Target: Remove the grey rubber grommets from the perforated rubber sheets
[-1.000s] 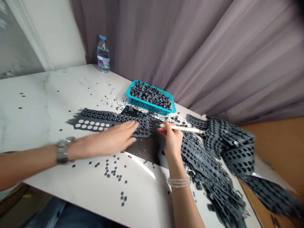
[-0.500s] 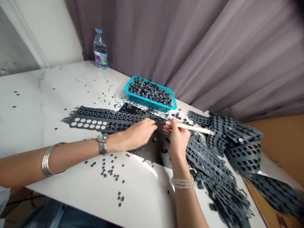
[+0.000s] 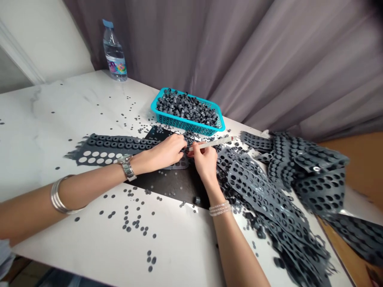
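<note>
My left hand (image 3: 167, 150) lies across the dark grey rubber strip (image 3: 131, 152). Its fingers are curled down near the strip's right end, and whatever sits between their tips is hidden. Close beside it, my right hand (image 3: 205, 159) is closed around a slim white pencil-like stick (image 3: 217, 142), whose outer end points up and right. Rows of ring-shaped pieces stand along the strip's far side, and white round spots show through its near side. Beneath the hands lies a black mat (image 3: 170, 182) with small dark discs scattered on it.
A turquoise basket (image 3: 187, 124) full of small dark cylinders stands behind the hands. Perforated rubber sheets (image 3: 263, 191) are heaped at the right, with more folded sheets (image 3: 317, 167) beyond. A water bottle (image 3: 115, 56) stands far left. Loose discs (image 3: 137, 223) dot the white table.
My right hand has moved left toward the strip's end, and the stick's outer end has swung upward. My left hand has shifted slightly left and up. The camera view has shifted too.
</note>
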A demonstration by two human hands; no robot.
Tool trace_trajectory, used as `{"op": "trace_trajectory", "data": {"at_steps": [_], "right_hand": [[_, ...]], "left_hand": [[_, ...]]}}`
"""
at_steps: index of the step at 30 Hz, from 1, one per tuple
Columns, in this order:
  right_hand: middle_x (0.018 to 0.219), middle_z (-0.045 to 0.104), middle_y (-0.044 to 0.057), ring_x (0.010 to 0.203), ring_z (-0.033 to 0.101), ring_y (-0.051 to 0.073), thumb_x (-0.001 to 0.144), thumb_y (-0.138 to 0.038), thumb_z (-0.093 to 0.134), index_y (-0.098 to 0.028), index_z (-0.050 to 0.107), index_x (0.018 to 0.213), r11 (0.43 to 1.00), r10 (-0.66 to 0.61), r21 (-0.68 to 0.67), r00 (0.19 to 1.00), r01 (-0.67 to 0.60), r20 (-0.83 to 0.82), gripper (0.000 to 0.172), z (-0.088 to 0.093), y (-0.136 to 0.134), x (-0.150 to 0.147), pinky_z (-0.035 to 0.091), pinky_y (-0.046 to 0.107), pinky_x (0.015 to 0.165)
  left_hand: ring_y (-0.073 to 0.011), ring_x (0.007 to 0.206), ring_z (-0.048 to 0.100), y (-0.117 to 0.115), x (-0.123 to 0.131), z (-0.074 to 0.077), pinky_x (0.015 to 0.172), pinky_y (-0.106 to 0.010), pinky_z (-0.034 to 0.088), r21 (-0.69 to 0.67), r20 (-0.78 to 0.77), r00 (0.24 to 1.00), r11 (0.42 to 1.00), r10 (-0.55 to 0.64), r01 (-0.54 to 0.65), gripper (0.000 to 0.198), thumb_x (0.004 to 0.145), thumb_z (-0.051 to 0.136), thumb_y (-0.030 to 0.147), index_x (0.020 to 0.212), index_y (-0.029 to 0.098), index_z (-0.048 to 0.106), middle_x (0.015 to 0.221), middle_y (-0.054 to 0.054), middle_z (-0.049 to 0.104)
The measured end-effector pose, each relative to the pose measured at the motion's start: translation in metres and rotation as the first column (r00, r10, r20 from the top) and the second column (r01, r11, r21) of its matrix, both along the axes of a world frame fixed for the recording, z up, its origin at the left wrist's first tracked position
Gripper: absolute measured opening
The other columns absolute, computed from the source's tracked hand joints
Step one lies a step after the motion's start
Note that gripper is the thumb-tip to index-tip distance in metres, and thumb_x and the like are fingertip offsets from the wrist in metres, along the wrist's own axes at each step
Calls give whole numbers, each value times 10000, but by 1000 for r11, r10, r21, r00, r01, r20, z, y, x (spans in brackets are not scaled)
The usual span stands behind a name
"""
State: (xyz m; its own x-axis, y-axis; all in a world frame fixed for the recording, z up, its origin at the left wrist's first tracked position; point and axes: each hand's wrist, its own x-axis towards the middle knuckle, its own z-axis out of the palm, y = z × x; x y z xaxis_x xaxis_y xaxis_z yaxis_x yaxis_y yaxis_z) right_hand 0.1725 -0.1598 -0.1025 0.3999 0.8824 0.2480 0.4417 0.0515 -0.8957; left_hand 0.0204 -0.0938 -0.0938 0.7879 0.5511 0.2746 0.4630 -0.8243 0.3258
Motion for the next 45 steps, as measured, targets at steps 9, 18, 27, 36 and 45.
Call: {"op": "trace_trajectory", "data": {"at_steps": [9, 18, 27, 36, 45], "right_hand": [[559, 653, 16, 544, 610, 189, 875, -319, 513, -212, 608, 636, 1000, 8, -14, 976, -5, 219, 280, 8, 1, -6, 389, 265, 597], [538, 631, 9, 533, 592, 178, 864, -277, 536, -219, 597, 620, 1000, 12, -16, 974, -9, 227, 258, 12, 0, -11, 367, 262, 589], [536, 646, 12, 547, 622, 196, 844, -335, 564, -214, 615, 619, 1000, -6, -15, 1000, 6, 12, 261, 15, -13, -7, 430, 270, 592], [596, 682, 15, 565, 647, 176, 881, -371, 538, -195, 640, 683, 996, 78, -47, 995, -75, 58, 283, 20, -40, 4, 453, 257, 596], [624, 683, 22, 588, 637, 176, 905, -340, 494, -200, 621, 711, 993, 91, -98, 975, -72, 203, 270, 16, -36, -4, 421, 251, 610]], "left_hand": [[-248, 899, 612, -10, 10, 14, 811, -369, 474, 51, -60, 995, 995, 84, -81, 201, 856, 472, 95, 873, 102, 672, 868, -122, 662], [-193, 838, 630, -9, -5, 0, 767, -316, 478, -8, 118, 988, 995, 99, -99, 206, 864, 490, 108, 804, 149, 682, 857, -71, 697], [-202, 919, 634, -11, -8, 1, 833, -324, 463, -71, 56, 998, 997, 33, -29, 221, 878, 493, 160, 914, 175, 711, 954, -62, 713], [-226, 986, 621, -31, -10, 11, 874, -340, 436, -108, -31, 999, 994, 24, -27, 270, 871, 549, 268, 1082, 169, 685, 1036, -68, 698], [-214, 869, 621, -31, -5, 8, 780, -332, 448, -37, -15, 1000, 999, 26, -27, 181, 858, 508, 195, 891, 155, 682, 919, -74, 689]]}}
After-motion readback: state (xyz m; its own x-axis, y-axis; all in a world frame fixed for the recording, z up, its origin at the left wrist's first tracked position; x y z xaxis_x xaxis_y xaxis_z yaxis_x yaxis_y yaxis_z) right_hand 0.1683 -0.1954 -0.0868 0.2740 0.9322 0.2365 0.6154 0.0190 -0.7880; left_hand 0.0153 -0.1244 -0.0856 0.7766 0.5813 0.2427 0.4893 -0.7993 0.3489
